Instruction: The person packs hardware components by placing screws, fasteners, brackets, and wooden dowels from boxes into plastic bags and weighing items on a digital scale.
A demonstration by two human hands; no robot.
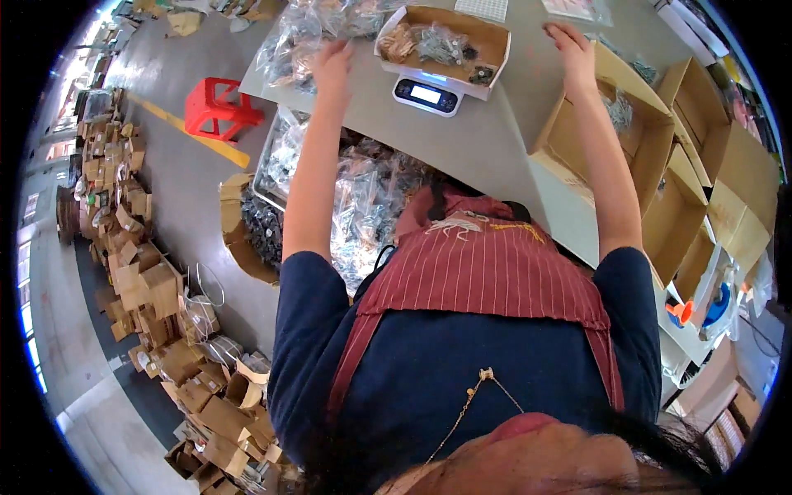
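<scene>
1. The left hand (332,64) is at the edge of a heap of clear plastic bags (290,40) on the left part of the grey table (375,124). Its fingers overlap the bags in this view; I cannot tell whether they grip one.
2. The right hand (572,51) is over the table, to the right of the open carton, its fingers loosely extended and apart, with nothing visible in its grasp.
3. The open carton (505,46), shallow and white-edged, sits between the two hands on a digital scale (426,96), whose lit display faces the person.
4. Inside the carton, tan pieces (399,43) lie at the left, a clear bag of small parts (444,44) near the middle and a small dark packet (482,75) in the near right corner.
5. Beneath the right forearm are open cardboard boxes (652,136), one containing bagged metallic parts (619,111).
6. Below the table's near edge, more filled plastic bags (371,202) lie in a large container, beside a cardboard box of dark parts (261,227).
7. A red plastic stool (221,109) stands on the floor at left.
</scene>
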